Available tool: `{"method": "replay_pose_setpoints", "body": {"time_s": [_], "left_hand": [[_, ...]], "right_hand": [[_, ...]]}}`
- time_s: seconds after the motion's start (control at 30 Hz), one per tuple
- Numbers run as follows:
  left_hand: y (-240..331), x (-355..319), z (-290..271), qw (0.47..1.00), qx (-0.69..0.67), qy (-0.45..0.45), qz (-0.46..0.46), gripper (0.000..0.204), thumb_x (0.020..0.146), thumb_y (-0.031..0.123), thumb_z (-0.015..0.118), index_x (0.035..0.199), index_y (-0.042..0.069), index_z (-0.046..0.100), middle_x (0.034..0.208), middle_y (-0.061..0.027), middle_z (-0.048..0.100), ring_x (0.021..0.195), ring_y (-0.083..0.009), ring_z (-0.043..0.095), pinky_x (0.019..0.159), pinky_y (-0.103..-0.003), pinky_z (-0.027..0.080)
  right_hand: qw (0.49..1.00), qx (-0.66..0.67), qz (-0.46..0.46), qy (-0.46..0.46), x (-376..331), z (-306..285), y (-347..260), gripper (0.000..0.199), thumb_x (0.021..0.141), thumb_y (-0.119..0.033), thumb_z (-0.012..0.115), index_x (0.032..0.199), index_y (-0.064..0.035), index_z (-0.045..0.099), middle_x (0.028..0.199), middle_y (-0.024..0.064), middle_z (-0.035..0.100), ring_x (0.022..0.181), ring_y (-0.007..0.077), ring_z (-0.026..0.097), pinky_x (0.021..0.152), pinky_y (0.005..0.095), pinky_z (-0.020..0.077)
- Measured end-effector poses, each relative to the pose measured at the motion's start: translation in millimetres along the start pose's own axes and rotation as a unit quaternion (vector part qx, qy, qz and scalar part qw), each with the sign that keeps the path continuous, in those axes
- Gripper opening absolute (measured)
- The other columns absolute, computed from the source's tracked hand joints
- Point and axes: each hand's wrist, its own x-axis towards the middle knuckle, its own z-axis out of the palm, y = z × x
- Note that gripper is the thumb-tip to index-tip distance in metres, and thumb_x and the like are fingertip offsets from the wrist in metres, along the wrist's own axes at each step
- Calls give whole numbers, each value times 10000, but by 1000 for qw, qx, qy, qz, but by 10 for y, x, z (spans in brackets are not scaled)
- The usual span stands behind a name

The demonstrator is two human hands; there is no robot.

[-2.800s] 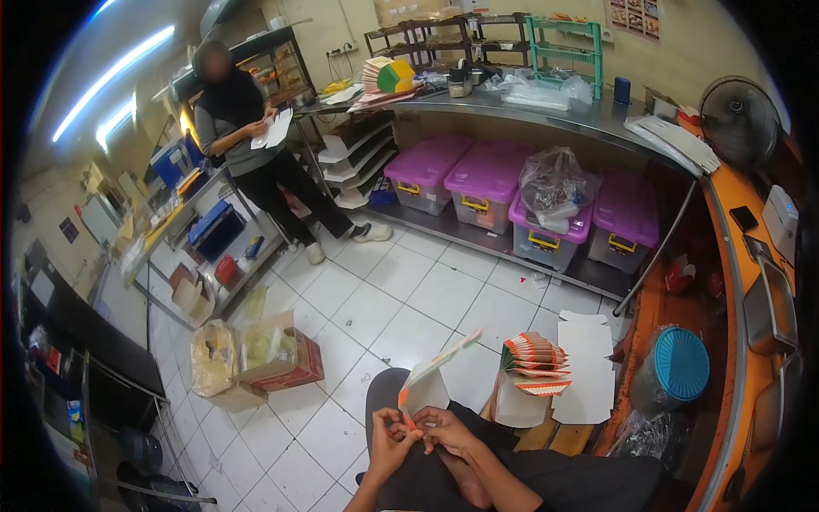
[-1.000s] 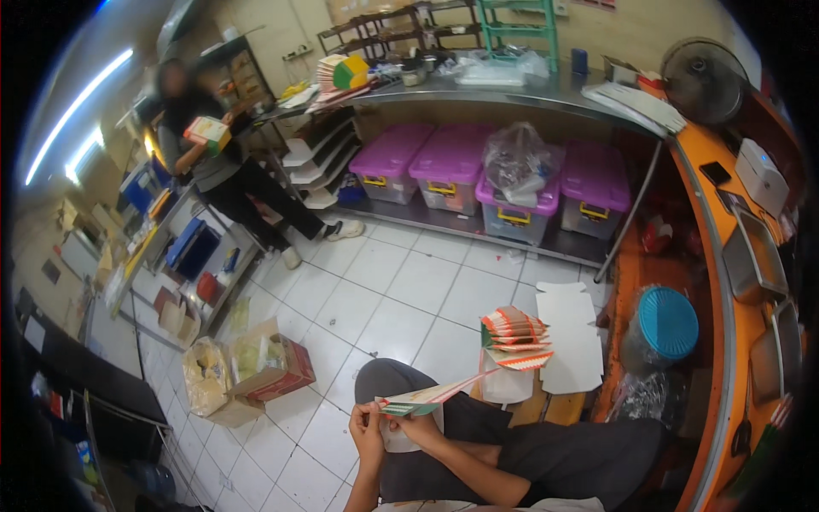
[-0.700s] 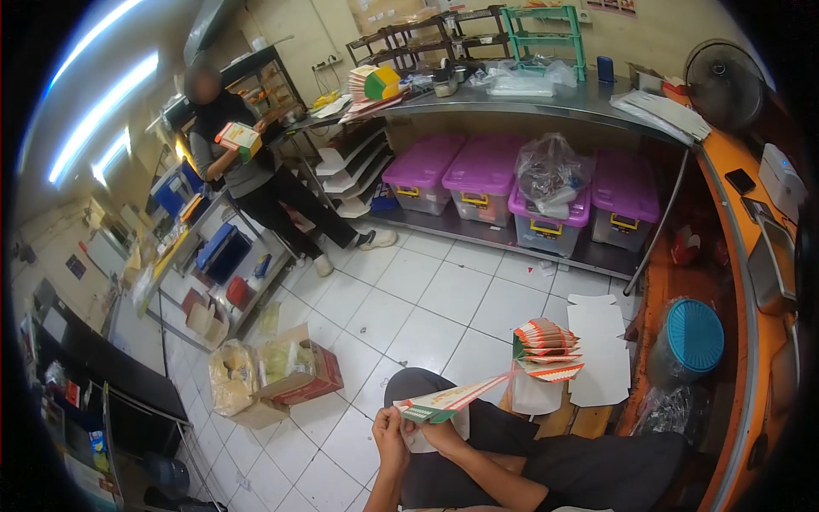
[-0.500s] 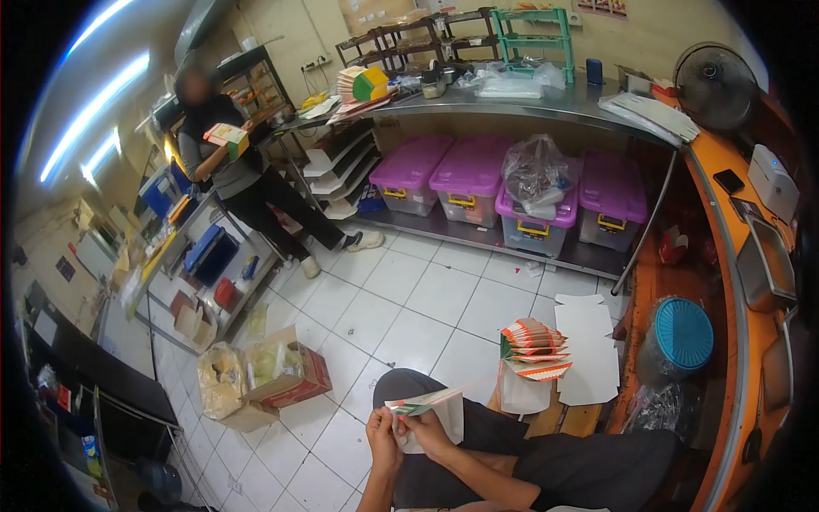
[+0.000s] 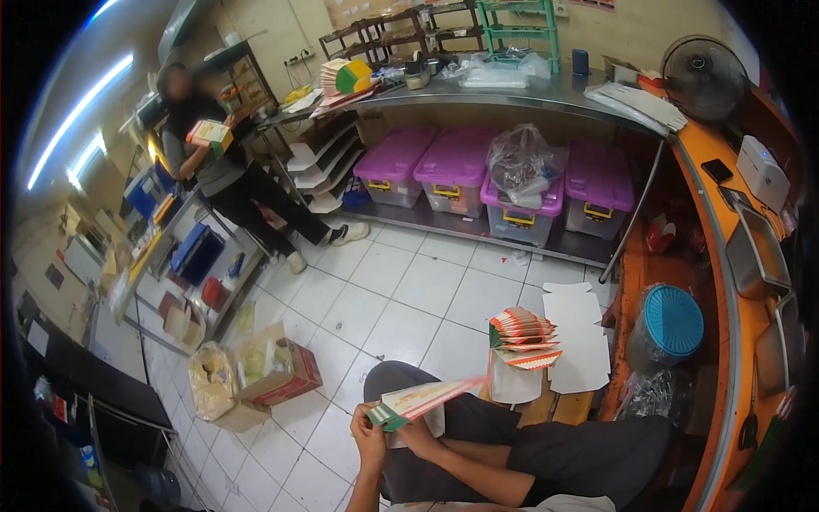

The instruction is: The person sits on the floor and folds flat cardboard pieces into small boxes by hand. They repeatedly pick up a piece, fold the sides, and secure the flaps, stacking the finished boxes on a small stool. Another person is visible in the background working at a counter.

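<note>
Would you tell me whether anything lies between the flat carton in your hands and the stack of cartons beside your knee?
Nothing visible does: the flat carton, held by left hand and right hand, has open floor before the stack.

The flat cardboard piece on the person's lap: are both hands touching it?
Touching. In the head view the left hand grips the green end of the flat cardboard piece, and the right hand holds it from beneath.

Bare forearms, no sleeves showing; dark grey trousers cover the seated person's legs.
</note>
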Motion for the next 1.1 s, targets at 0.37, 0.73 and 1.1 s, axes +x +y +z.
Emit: {"method": "replay_pose_setpoints", "body": {"time_s": [0.37,0.73,1.1], "left_hand": [[93,-16,105,993,79,4,87,151,717,47,615,801,44,489,1131,-116,409,1065,-221,455,920,-337,355],[-24,49,-115,985,165,-30,-35,356,949,196,395,1221,-30,361,1175,-167,457,1070,-226,469,922,-320,362],[7,-95,-246,957,202,-162,-132,513,912,425,453,905,-65,607,974,-115,610,927,-156,535,829,-249,396]], "right_hand": [[973,207,9,98,-79,-21,64,258,820,-114,570,1041,15,535,988,57,585,936,147,551,767,262,443],[952,-262,-153,50,-90,81,-695,223,746,-49,659,929,-11,538,770,93,574,733,200,589,684,289,464],[975,-208,-11,77,35,-834,-1152,441,791,-288,661,1080,24,547,973,146,578,907,222,561,791,304,440]]}}
